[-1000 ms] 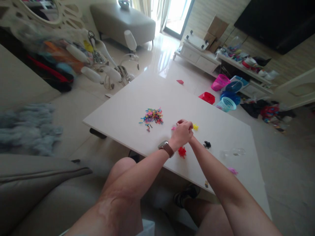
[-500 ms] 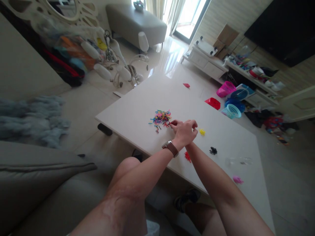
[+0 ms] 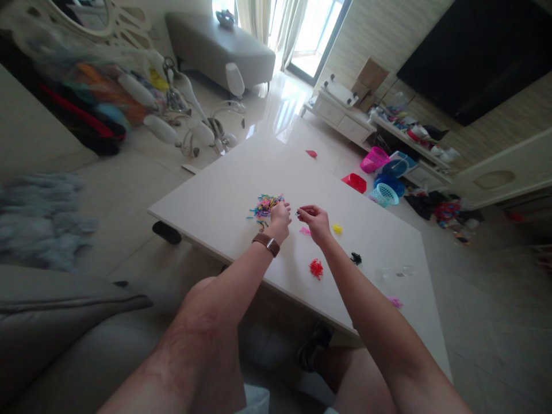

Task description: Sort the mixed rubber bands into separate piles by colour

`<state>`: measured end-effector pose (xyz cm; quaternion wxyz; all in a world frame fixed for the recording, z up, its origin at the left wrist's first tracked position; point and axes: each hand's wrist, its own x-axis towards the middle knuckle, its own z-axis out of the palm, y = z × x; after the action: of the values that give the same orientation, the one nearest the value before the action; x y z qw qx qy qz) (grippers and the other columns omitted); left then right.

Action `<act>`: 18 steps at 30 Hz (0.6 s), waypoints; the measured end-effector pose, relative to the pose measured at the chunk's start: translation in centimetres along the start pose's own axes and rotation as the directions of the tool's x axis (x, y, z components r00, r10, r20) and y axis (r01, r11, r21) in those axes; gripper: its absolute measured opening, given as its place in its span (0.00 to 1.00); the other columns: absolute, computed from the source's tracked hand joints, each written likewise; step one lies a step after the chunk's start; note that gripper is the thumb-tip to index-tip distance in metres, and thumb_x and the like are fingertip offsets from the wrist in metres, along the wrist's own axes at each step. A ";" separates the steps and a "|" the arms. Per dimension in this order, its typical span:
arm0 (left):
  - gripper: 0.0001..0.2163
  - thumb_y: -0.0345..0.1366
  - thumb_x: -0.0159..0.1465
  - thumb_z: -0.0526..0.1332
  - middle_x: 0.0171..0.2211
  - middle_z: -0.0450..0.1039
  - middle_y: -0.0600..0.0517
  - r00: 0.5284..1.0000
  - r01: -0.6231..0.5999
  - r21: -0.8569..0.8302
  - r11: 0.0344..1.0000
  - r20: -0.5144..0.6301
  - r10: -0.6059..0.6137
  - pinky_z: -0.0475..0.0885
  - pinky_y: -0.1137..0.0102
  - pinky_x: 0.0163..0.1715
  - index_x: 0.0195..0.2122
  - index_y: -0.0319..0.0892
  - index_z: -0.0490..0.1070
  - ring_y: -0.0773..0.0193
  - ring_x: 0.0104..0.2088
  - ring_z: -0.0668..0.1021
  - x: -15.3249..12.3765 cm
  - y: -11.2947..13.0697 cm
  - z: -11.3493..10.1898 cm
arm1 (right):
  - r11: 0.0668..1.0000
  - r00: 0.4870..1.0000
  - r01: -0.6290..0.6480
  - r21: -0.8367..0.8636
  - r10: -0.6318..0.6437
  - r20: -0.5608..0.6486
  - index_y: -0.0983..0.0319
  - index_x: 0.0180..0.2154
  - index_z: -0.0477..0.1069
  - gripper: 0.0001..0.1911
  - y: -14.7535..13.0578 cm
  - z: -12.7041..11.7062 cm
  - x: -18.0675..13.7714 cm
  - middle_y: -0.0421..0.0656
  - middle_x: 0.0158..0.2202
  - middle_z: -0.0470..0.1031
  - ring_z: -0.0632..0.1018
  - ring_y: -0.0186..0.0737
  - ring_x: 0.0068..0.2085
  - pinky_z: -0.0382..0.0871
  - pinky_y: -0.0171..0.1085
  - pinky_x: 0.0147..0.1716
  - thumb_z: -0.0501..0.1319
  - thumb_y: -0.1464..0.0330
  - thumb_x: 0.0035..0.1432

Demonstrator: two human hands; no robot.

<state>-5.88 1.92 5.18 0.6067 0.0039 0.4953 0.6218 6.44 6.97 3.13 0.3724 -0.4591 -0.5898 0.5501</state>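
Observation:
A loose heap of small, thin multicoloured pieces (image 3: 266,205) lies on the white table (image 3: 224,178); their exact kind is too small to make out. My left hand (image 3: 280,218), with a brown-strapped watch at the wrist, is at the heap's right edge, fingers slightly apart. To its right, my right hand (image 3: 317,223) pinches a tiny dark piece (image 3: 297,213) between thumb and fingertips. Just below those fingers is a small pink group (image 3: 305,231). Sorted by colour nearby are a red pile (image 3: 316,269), a yellow pile (image 3: 337,229) and a black pile (image 3: 356,258).
A purple-pink pile (image 3: 394,302) and small clear objects (image 3: 405,270) lie on the table's right side. Towards the far edge is a red pointed piece (image 3: 311,153). Beyond the table stand a red container (image 3: 354,183), a pink basket (image 3: 374,159) and a light-blue basket (image 3: 385,195).
My hands were crossed and have come apart. The left moved left to the heap; the right now shows a tiny piece in its fingertips. The pink group and whole red pile are uncovered.

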 end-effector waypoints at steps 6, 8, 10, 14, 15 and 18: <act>0.08 0.22 0.62 0.55 0.28 0.76 0.43 0.941 0.186 -0.012 0.982 0.291 -0.175 0.77 0.66 0.45 0.30 0.35 0.71 0.62 0.34 0.80 -2.6 -1.7 1.9 | 0.985 0.981 0.146 -0.095 -0.157 -0.116 0.61 0.32 0.80 0.15 -1.5 -3.7 -4.1 0.43 0.30 0.81 0.79 0.40 0.33 0.74 0.40 0.36 0.74 0.59 0.45; 0.08 0.19 0.60 0.56 0.29 0.77 0.44 0.922 0.155 0.012 0.988 0.357 -0.149 0.77 0.67 0.47 0.29 0.34 0.72 0.63 0.34 0.80 -2.9 -2.6 2.5 | 0.980 0.969 0.158 -0.123 -0.178 -0.170 0.61 0.32 0.80 0.14 -1.4 -5.0 -5.4 0.44 0.31 0.81 0.79 0.41 0.33 0.74 0.41 0.37 0.73 0.59 0.45; 0.07 0.19 0.60 0.59 0.30 0.78 0.43 0.899 0.138 0.040 0.990 0.413 -0.143 0.76 0.66 0.49 0.28 0.33 0.74 0.64 0.35 0.81 -2.9 -3.7 3.0 | 0.982 0.963 0.150 -0.118 -0.172 -0.210 0.61 0.33 0.81 0.14 -1.1 -6.1 -6.6 0.45 0.32 0.82 0.80 0.42 0.34 0.75 0.42 0.39 0.73 0.59 0.46; 0.05 0.20 0.61 0.63 0.32 0.79 0.42 0.874 0.126 0.086 0.988 0.463 -0.152 0.76 0.66 0.51 0.29 0.32 0.75 0.64 0.36 0.81 -2.8 -5.6 3.9 | 0.968 0.951 0.185 -0.169 -0.220 -0.217 0.61 0.35 0.81 0.14 -0.5 -7.7 -8.4 0.46 0.38 0.82 0.81 0.44 0.40 0.76 0.44 0.43 0.71 0.59 0.50; 0.05 0.21 0.61 0.63 0.33 0.79 0.41 0.869 0.125 0.101 0.987 0.468 -0.157 0.76 0.66 0.51 0.29 0.31 0.76 0.64 0.36 0.81 -2.8 -6.1 4.1 | 0.966 0.949 0.194 -0.171 -0.229 -0.217 0.61 0.36 0.81 0.14 -0.3 -8.0 -8.7 0.46 0.39 0.82 0.81 0.44 0.40 0.76 0.44 0.43 0.70 0.59 0.50; 0.03 0.22 0.62 0.64 0.35 0.79 0.41 0.856 0.127 0.160 0.979 0.481 -0.190 0.76 0.65 0.50 0.31 0.31 0.77 0.64 0.36 0.81 -3.0 -7.1 4.6 | 0.976 0.943 0.183 -0.119 -0.209 -0.260 0.61 0.39 0.79 0.16 0.2 -8.8 -9.4 0.45 0.37 0.82 0.81 0.44 0.40 0.77 0.44 0.44 0.71 0.61 0.49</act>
<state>3.03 0.80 4.88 0.7607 0.1588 0.3595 0.5165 17.59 0.71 4.61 0.4807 -0.4858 -0.6010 0.4142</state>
